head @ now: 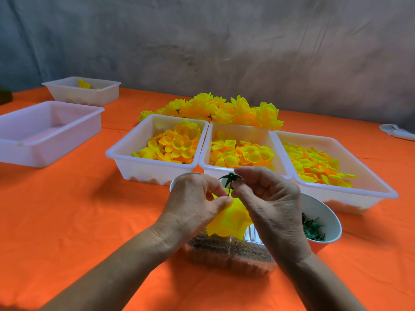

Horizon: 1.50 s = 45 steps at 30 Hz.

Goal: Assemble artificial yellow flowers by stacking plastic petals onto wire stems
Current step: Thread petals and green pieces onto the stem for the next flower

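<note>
A half-built yellow flower (pixel 231 218) hangs head-down between my hands, its dark wire stem (pixel 229 189) pointing up. My left hand (pixel 193 198) pinches the yellow petals near the stem. At the stem's top sits a dark green calyx (pixel 231 177), and my right hand (pixel 267 198) pinches the stem just under it. Behind my hands stand three white trays of loose yellow petals: left (pixel 125 151), middle (pixel 224 168) and right (pixel 359 189). A heap of finished yellow flowers (pixel 213 108) lies behind the trays.
A white bowl (pixel 330 221) of green calyx pieces sits under my right hand; another bowl (pixel 177 179) is partly hidden behind my left. A clear plastic box (pixel 224 254) lies below the flower. Two more white trays (pixel 45 131) (pixel 83 90) stand at the left on the orange tablecloth (pixel 78 209).
</note>
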{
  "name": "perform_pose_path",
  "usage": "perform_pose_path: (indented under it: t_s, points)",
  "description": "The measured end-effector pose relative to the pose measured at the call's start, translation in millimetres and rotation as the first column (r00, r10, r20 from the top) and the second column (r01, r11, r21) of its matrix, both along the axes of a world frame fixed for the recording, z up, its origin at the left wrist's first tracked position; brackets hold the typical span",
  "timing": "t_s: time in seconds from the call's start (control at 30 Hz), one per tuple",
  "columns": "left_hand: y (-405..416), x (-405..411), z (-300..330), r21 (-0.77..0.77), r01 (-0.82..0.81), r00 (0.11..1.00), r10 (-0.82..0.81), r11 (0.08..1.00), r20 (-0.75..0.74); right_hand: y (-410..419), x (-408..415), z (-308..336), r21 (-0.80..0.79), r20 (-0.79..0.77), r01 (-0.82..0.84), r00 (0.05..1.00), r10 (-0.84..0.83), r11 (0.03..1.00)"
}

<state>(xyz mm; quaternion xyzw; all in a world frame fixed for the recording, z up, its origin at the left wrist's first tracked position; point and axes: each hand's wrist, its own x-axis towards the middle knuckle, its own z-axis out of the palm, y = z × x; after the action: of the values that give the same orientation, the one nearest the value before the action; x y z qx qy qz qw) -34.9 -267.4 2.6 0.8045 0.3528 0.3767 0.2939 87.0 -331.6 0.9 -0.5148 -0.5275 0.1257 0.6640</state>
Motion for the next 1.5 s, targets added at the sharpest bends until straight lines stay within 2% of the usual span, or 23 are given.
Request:
perform_pose_path:
  t_s: [0.1, 0.2, 0.3, 0.37, 0.5, 0.6, 0.83, 0.93, 1.13, 1.33, 1.5]
  points:
    - [-0.3, 0.0, 0.5, -0.001, 0.003, 1.000, -0.003, 1.000, -0.003, -0.4, -1.4, -0.7, 0.041, 0.080, 0.041, 0.996, -0.044, 0.998]
    - [0.0, 0.1, 0.6, -0.006, 0.005, 1.000, -0.005, 1.000, -0.007, -0.3, -0.9, -0.9, 0.132, 0.271, 0.105, 0.953, -0.138, 0.986]
    - [-0.1, -0.5, 0.1, -0.017, 0.007, 1.000, -0.007, 1.000, 0.001, -0.5, 2.8, -1.1, 0.266, 0.503, 0.162, 0.818, -0.280, 0.950]
    - [-0.2, -0.6, -0.4, -0.027, 0.007, 1.000, -0.007, 1.000, 0.012, -0.8, 4.9, -2.4, 0.335, 0.599, 0.161, 0.724, -0.342, 0.928]
    - [0.7, 0.2, -1.5, -0.024, 0.004, 1.000, -0.004, 1.000, 0.005, 0.8, 10.1, -3.7, 0.404, 0.687, 0.143, 0.605, -0.403, 0.904]
    - [1.4, -0.7, -2.0, -0.041, -0.001, 1.000, 0.001, 0.999, 0.006, 0.6, 14.2, -8.0, 0.418, 0.727, 0.122, 0.549, -0.412, 0.900]
    - [6.6, -11.8, 0.9, -0.169, 0.073, 0.994, -0.059, 0.983, 0.088, -3.5, 20.2, -15.6, 0.299, 0.729, 0.134, 0.607, -0.317, 0.945]
    - [6.4, -15.6, 4.7, -0.155, 0.132, 0.988, -0.118, 0.979, 0.100, -4.4, 22.6, -14.8, 0.238, 0.727, 0.122, 0.635, -0.260, 0.964]
    - [3.9, -13.0, 2.2, -0.117, 0.150, 0.986, -0.140, 0.982, 0.086, -9.7, 24.0, -11.1, 0.105, 0.728, 0.104, 0.670, -0.148, 0.989]
    - [2.8, -10.5, 2.2, -0.097, 0.120, 0.987, -0.108, 0.988, 0.120, -9.8, 19.9, -0.9, -0.049, 0.530, 0.111, 0.845, -0.068, 0.993]
    - [8.5, -10.4, 0.7, -0.091, 0.120, 0.988, -0.110, 0.989, 0.106, -3.2, 19.1, 3.0, -0.191, 0.463, 0.071, 0.886, 0.026, 0.979]
